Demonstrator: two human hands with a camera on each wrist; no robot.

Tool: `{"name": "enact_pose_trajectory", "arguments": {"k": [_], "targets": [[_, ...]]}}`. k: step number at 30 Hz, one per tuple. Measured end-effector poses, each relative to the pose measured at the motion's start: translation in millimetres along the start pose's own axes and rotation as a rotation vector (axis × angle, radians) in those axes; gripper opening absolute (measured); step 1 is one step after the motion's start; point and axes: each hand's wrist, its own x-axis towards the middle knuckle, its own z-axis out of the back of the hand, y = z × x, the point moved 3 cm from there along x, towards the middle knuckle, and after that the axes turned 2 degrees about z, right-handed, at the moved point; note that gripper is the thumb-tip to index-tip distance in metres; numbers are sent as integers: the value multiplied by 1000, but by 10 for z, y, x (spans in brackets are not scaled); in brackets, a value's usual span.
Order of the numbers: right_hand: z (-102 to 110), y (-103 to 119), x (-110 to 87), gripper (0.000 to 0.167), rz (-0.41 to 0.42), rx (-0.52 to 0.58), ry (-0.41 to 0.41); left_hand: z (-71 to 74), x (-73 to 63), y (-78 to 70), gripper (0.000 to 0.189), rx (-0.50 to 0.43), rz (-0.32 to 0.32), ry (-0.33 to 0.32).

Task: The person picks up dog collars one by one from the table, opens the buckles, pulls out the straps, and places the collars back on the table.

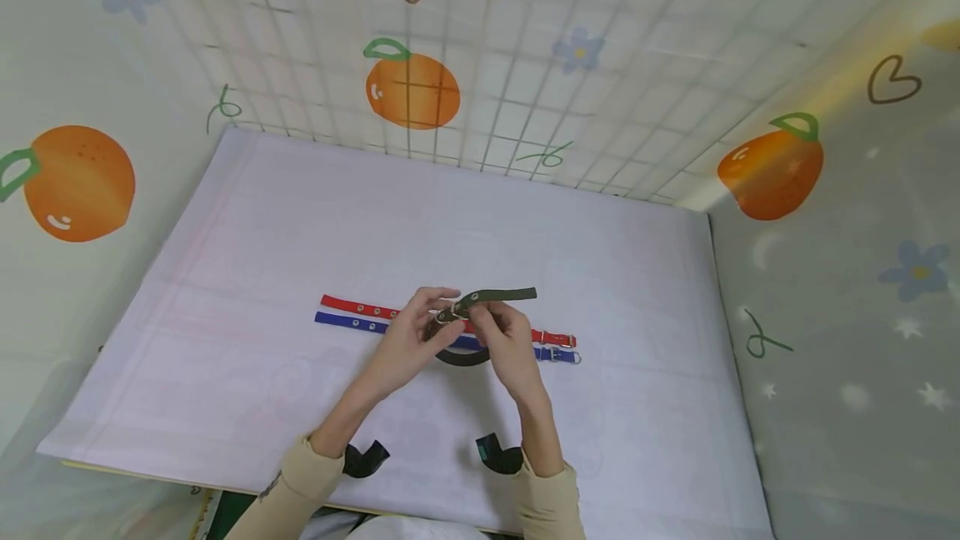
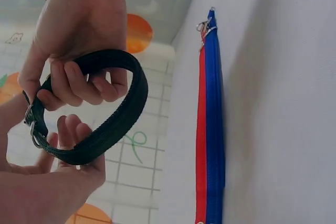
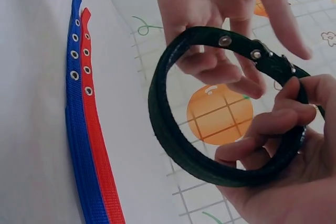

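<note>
A dark green dog collar (image 2: 137, 98) is buckled into a loop, held above the white table. My right hand (image 1: 512, 350) pinches it beside the buckle, fingers curled through the loop in the right wrist view. My left hand (image 1: 408, 348) has its fingers bent round the band near the metal eyelets, thumb standing away from the strap in the right wrist view. The strap's free end sticks out to the right in the head view. Beneath the hands lie a red collar (image 1: 343, 304) and a blue collar (image 1: 341, 321), straight and side by side, partly hidden.
The white-covered table (image 1: 600, 273) has a wire grid (image 1: 502, 107) behind it, covered by a fruit-print sheet. Patterned sheets hang at both sides. Black curved pieces (image 1: 366, 460) show beside the sleeves.
</note>
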Motion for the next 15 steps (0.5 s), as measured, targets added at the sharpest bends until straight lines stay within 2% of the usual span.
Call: {"name": "enact_pose_trajectory", "arguments": {"k": [4,8,15], "targets": [[22,-10,3,31,-10,64,-25,-6,-18,7,44,9,-17,-10],[32,-7,7,33,-18,120,-27,-10,-21,8,34,23,-38,-53],[26,10,5,33,-34,151,-27,-12,-13,1,27,36,-53,-129]]}}
